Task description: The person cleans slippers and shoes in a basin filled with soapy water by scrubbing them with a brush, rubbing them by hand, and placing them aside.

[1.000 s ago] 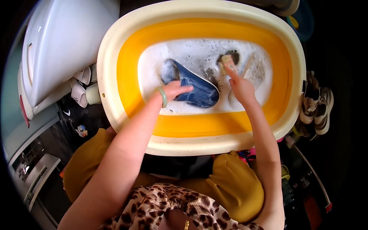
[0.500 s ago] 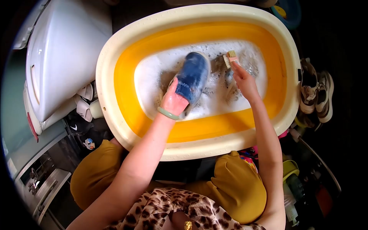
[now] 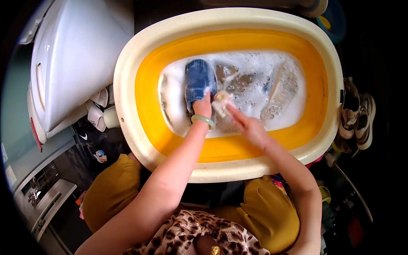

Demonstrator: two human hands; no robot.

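Patterned top: leopard-print cloth (image 3: 199, 229) at the bottom centre of the frame, with a gold-coloured piece (image 3: 215, 250) at the lower edge.
Trousers: mustard-coloured legs (image 3: 272, 212), one knee on either side of the lower middle.
Right hand: the right hand (image 3: 253, 131), right of centre, has its fingers closed around the brush, the forefinger stretched along it.
Brush: a small pale brush (image 3: 220, 104) near the middle of the frame, blurred, its head just beside the left hand and the slipper's lower right side; whether it touches either, I cannot tell.
Left hand: the left hand (image 3: 202, 106) holds the slipper at its lower end, thumb over the upper, the other fingers mostly hidden. A pale green bangle (image 3: 203, 121) circles the wrist.
Slipper: a blue slipper (image 3: 199, 75) left of centre, inside the tub, toe towards the top of the frame, pale lettering on its upper.
Tub: an oval tub with a cream rim (image 3: 124, 80) and orange wall, filling the upper middle.
Suds: white foam (image 3: 250, 110) over cloudy water; a pale, ridged object (image 3: 281, 90) lies at the right, partly covered.
Left side: a white fixture (image 3: 85, 55) at upper left, pale footwear (image 3: 96, 118) below it.
Right side: a pair of sneakers (image 3: 364, 123) beside the tub; a blue basin (image 3: 336, 23) at upper right.
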